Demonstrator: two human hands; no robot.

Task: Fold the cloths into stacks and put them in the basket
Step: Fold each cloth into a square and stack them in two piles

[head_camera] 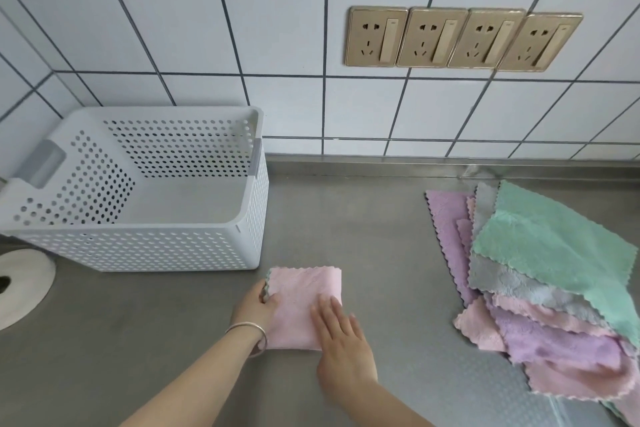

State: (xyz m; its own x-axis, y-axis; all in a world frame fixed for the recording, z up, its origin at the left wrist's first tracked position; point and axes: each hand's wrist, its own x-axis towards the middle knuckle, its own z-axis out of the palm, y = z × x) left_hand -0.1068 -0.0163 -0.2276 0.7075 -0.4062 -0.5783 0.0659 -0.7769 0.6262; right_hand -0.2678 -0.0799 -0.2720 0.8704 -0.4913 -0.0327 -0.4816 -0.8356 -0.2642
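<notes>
Bare steel counter (381, 253) between the hands and the loose cloth pile (554, 288) far right. White basket (149, 246) just beyond the left hand (258, 308), empty. Folded pink cloth (301, 298) under both: left fingers curled round its left edge, right hand (341, 340) flat on top, fingers straight.

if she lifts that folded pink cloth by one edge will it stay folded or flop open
Probably flops: the pink cloth looks soft and fleecy, and the loose pile to the right lies limp and rumpled. It likely weighs little, being thin. The left hand grips its left edge while the right hand presses it flat, which suggests the layers need holding together.
</notes>
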